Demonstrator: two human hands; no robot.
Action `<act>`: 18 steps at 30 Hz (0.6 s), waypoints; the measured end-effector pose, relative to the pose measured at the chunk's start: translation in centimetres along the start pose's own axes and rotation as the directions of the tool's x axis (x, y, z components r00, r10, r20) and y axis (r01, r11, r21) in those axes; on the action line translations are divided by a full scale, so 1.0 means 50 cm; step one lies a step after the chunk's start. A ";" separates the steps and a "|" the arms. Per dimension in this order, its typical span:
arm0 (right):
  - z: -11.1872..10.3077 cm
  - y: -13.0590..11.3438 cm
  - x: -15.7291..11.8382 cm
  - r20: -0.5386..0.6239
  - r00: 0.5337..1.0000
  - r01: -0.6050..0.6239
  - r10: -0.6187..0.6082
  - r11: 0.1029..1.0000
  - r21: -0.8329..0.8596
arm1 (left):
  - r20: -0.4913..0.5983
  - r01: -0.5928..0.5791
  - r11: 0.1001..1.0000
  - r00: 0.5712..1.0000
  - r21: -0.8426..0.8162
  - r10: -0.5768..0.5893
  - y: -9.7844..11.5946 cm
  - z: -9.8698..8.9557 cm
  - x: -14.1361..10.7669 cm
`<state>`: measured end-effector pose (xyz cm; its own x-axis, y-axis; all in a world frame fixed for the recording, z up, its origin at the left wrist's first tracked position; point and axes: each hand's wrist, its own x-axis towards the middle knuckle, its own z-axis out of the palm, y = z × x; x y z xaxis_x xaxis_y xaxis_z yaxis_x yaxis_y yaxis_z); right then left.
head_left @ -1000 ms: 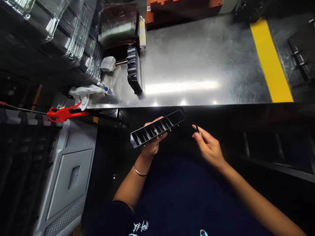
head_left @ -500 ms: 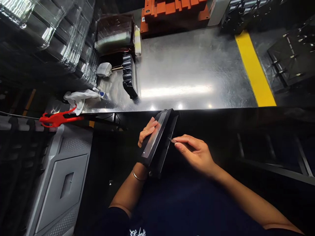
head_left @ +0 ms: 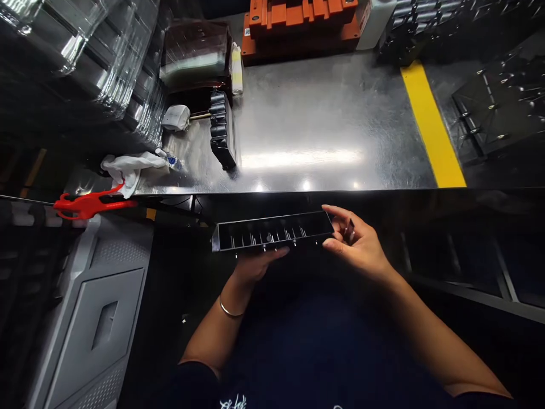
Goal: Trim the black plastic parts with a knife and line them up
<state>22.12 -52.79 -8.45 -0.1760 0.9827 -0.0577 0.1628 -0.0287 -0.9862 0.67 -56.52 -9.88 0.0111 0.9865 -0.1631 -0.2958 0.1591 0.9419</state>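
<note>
A long black plastic housing [head_left: 272, 232] is held in front of my body, just off the bench edge, with its ribbed hollow side facing up. My left hand [head_left: 255, 266] grips it from below, fingers partly hidden under it. At its right end, my right hand [head_left: 357, 238] has the index finger and thumb around the corner. A small dark blade-like tool [head_left: 350, 227] is tucked between the fingers of that hand; its exact kind is hard to make out.
On the metal bench [head_left: 306, 113] stand another black part [head_left: 222, 130], an orange fixture [head_left: 302, 28] and a white cloth [head_left: 131, 167]. Red-handled pliers or scissors [head_left: 91, 204] hang over a grey crate [head_left: 93, 318]. Wrapped black parts [head_left: 114, 74] are stacked left; a yellow stripe [head_left: 432, 122] crosses the bench.
The black housing has turned from steeply slanted to nearly level, hollow side showing. My right hand has gone from holding the small tool at its edge to gripping its right end.
</note>
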 end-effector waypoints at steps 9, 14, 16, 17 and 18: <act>0.057 -0.016 0.005 -0.029 0.967 0.236 -0.254 0.930 -0.282 | -0.204 0.128 0.847 0.942 -0.515 -0.266 0.022 0.056 0.032; 0.074 -0.002 -0.014 -0.069 0.989 0.100 -0.131 0.936 -0.336 | -0.458 -0.101 0.895 0.880 -0.434 -0.123 0.028 0.080 0.047; 0.076 -0.006 -0.028 -0.052 0.997 0.036 -0.052 0.961 -0.274 | -0.529 -0.258 0.919 0.846 -0.296 0.067 0.021 0.082 0.043; 0.079 -0.010 -0.034 -0.021 0.999 0.019 -0.024 0.975 -0.221 | -0.553 -0.320 0.926 0.817 -0.201 0.162 0.017 0.081 0.039; 0.083 -0.015 -0.040 0.016 1.000 0.008 -0.006 0.988 -0.155 | -0.560 -0.361 0.928 0.790 -0.094 0.250 0.012 0.079 0.035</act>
<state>18.34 -55.50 -8.24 -0.1921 0.9799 -0.0546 0.3095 0.0077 -0.9509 4.29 -54.57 -8.46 -0.6001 0.7978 -0.0577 -0.3687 -0.2119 0.9051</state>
